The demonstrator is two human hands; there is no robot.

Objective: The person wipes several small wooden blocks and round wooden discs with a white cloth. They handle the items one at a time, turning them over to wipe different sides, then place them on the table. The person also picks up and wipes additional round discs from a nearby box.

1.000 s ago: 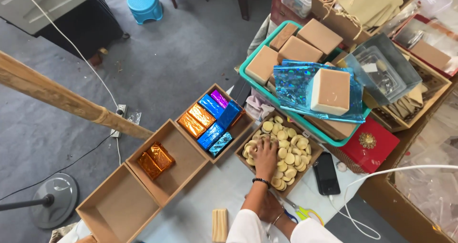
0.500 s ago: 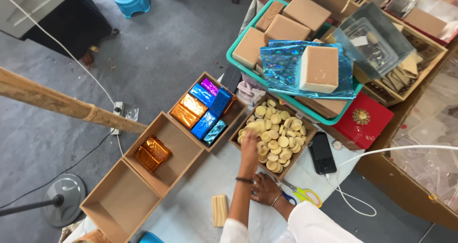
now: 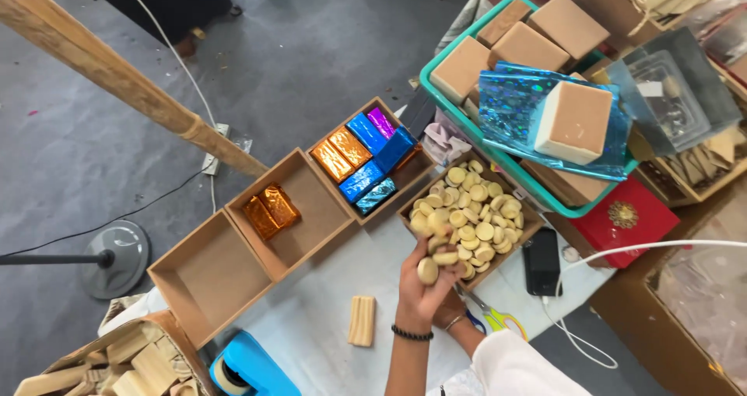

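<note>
Left hand (image 3: 424, 283) is closed on several round tan discs (image 3: 428, 270), lifted just beside the box of discs (image 3: 469, 217). Right hand (image 3: 450, 309) is mostly hidden behind it; grip can't be told. Discs prob. light, hard, smooth, apt to slip; best cupped from below.

right hand (image 3: 450, 306) mostly hidden behind left hand (image 3: 420, 287); scissors (image 3: 490, 316) partly covered by sleeve; tape holder (image 3: 241, 369) cut off at btm edge.
</note>
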